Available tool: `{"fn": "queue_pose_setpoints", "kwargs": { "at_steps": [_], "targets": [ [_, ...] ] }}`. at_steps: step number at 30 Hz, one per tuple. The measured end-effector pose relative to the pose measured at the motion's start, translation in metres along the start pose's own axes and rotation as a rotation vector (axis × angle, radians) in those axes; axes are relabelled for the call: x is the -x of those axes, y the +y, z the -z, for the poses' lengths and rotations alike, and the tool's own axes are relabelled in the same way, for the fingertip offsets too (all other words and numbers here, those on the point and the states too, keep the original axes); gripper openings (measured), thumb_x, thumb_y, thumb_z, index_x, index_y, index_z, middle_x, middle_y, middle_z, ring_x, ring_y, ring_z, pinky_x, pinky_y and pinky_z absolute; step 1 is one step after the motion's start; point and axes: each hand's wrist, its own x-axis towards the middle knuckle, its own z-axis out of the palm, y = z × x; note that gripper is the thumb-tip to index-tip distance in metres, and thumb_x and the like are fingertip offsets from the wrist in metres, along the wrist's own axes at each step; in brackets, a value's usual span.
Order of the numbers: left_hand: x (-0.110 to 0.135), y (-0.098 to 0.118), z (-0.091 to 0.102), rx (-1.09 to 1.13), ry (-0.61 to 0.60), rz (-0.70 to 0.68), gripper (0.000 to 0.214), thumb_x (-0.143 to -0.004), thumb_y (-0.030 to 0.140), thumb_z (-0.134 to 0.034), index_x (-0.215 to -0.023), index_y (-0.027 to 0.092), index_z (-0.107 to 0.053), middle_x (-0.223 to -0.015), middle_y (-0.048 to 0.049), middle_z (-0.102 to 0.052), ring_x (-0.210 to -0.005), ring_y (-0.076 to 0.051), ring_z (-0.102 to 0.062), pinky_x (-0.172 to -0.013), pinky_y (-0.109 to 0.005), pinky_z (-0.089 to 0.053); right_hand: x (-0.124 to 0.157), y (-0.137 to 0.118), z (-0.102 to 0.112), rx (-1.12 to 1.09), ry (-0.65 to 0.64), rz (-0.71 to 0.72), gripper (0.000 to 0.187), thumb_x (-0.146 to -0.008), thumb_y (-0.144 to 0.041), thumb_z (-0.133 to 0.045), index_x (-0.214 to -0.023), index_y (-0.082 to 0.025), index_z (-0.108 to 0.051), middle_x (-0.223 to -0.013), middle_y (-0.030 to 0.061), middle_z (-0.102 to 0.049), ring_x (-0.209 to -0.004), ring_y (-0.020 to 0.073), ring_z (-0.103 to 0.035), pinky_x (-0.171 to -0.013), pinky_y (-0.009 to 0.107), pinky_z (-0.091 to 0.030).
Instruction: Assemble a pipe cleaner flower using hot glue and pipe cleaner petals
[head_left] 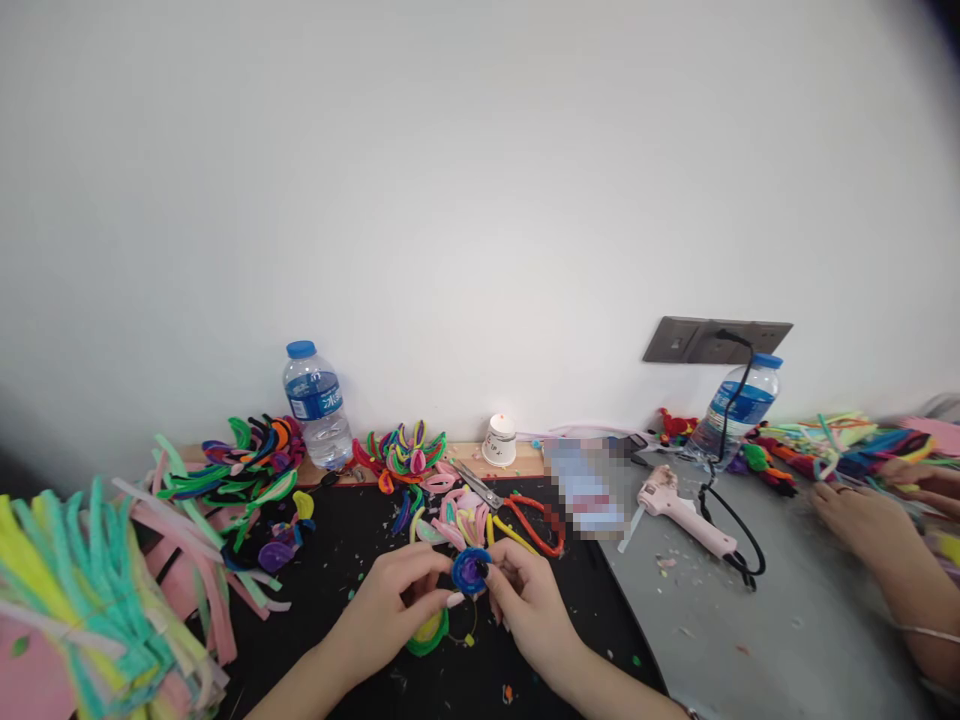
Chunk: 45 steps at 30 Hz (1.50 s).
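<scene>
My left hand [390, 610] and my right hand [529, 600] meet over a black mat [345, 560] and together pinch a small round blue and purple pipe-cleaner coil [470, 570]. Under my left hand lies a green and yellow coil [429, 634]. Just beyond the coil sit pink and yellow looped pipe cleaners [461, 515], scissors with red handles [517, 510] and a bright multicoloured pipe-cleaner flower [401, 455].
A water bottle [316, 405] and a small white cup [499, 440] stand by the wall. Pipe-cleaner bundles [82, 590] pile up at left. On the grey table [750, 640] lies a pink glue gun [679, 510], corded to a wall socket [712, 340]. Another person's hands [870, 515] work at right.
</scene>
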Motion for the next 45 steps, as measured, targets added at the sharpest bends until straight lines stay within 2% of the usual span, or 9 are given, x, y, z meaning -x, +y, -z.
{"fn": "queue_pose_setpoints", "kwargs": {
  "at_steps": [5, 8, 11, 16, 19, 25, 30, 37, 45],
  "targets": [
    [-0.003, -0.005, 0.002, 0.100, 0.066, -0.007, 0.025, -0.086, 0.027, -0.054, -0.066, 0.018, -0.066, -0.067, -0.0004, -0.054, -0.064, -0.016, -0.052, -0.061, -0.025, -0.040, -0.002, -0.001, 0.001, -0.023, 0.027, -0.014, 0.024, -0.087, -0.037, -0.049, -0.073, -0.017, -0.049, -0.052, -0.0067, -0.041, -0.042, 0.0076, -0.037, -0.042, 0.020, -0.027],
    [-0.005, -0.009, 0.003, 0.315, 0.177, 0.031, 0.024, -0.084, 0.031, -0.057, -0.066, 0.018, -0.065, -0.077, -0.0015, -0.053, -0.065, -0.015, -0.051, -0.057, -0.024, -0.040, -0.001, 0.001, 0.001, -0.050, 0.027, -0.022, 0.024, -0.087, -0.037, -0.049, -0.075, -0.017, -0.050, -0.055, -0.0056, -0.043, -0.042, 0.0073, -0.037, -0.042, 0.020, -0.028],
    [-0.005, -0.009, 0.004, 0.543, 0.239, 0.105, 0.024, -0.083, 0.032, -0.060, -0.064, 0.018, -0.065, -0.093, -0.0052, -0.060, -0.081, -0.018, -0.054, -0.069, -0.025, -0.043, 0.000, 0.004, 0.001, -0.055, 0.015, -0.020, 0.024, -0.087, -0.037, -0.050, -0.075, -0.017, -0.050, -0.056, -0.0055, -0.043, -0.042, 0.0072, -0.037, -0.042, 0.020, -0.028],
    [-0.002, -0.001, 0.003, 0.978, 0.201, 0.265, 0.021, -0.084, 0.035, -0.062, -0.075, 0.017, -0.067, -0.090, -0.0067, -0.069, -0.083, -0.018, -0.060, -0.072, -0.027, -0.048, -0.001, 0.005, 0.001, -0.062, 0.023, -0.025, 0.025, -0.087, -0.039, -0.050, -0.074, -0.017, -0.050, -0.057, -0.0051, -0.044, -0.042, 0.0069, -0.037, -0.042, 0.020, -0.028],
    [-0.001, -0.001, 0.003, 1.086, 0.205, 0.340, 0.018, -0.078, 0.035, -0.070, -0.076, 0.017, -0.067, -0.081, -0.0061, -0.073, -0.076, -0.018, -0.065, -0.070, -0.027, -0.051, -0.002, 0.004, 0.000, -0.066, 0.028, -0.032, 0.025, -0.086, -0.039, -0.051, -0.074, -0.017, -0.049, -0.056, -0.0056, -0.043, -0.042, 0.0068, -0.037, -0.041, 0.020, -0.027],
    [-0.005, -0.005, 0.003, 0.958, 0.259, 0.418, 0.023, -0.069, 0.034, -0.078, -0.070, 0.013, -0.067, -0.061, -0.0025, -0.071, -0.054, -0.013, -0.065, -0.054, -0.022, -0.052, -0.001, 0.004, 0.000, -0.057, 0.037, -0.048, 0.023, -0.085, -0.037, -0.051, -0.074, -0.017, -0.049, -0.054, -0.0060, -0.042, -0.041, 0.0069, -0.037, -0.040, 0.020, -0.027],
    [-0.008, -0.005, 0.001, 0.899, 0.262, 0.407, 0.028, -0.079, 0.044, -0.066, -0.081, 0.018, -0.057, -0.068, -0.0046, -0.076, -0.054, -0.015, -0.068, -0.054, -0.024, -0.052, -0.002, 0.005, 0.000, -0.037, 0.040, -0.051, 0.023, -0.084, -0.037, -0.051, -0.073, -0.017, -0.049, -0.055, -0.0058, -0.042, -0.042, 0.0070, -0.038, -0.040, 0.019, -0.027],
    [-0.006, -0.005, 0.001, 0.802, 0.216, 0.396, 0.032, -0.080, 0.049, -0.060, -0.074, 0.021, -0.044, -0.073, -0.0057, -0.076, -0.057, -0.018, -0.069, -0.057, -0.028, -0.052, -0.002, 0.000, -0.001, -0.034, 0.046, -0.053, 0.024, -0.083, -0.038, -0.051, -0.071, -0.017, -0.050, -0.053, -0.0058, -0.043, -0.040, 0.0069, -0.037, -0.039, 0.019, -0.027],
    [-0.008, -0.012, 0.002, 0.611, 0.316, 0.288, 0.031, -0.074, 0.043, -0.068, -0.060, 0.017, -0.058, -0.049, 0.0068, -0.048, -0.048, -0.011, -0.049, -0.051, -0.022, -0.042, -0.002, 0.001, 0.000, -0.033, 0.044, -0.061, 0.024, -0.084, -0.038, -0.052, -0.071, -0.018, -0.050, -0.051, -0.0065, -0.041, -0.041, 0.0071, -0.036, -0.040, 0.019, -0.026]
  ]
}}
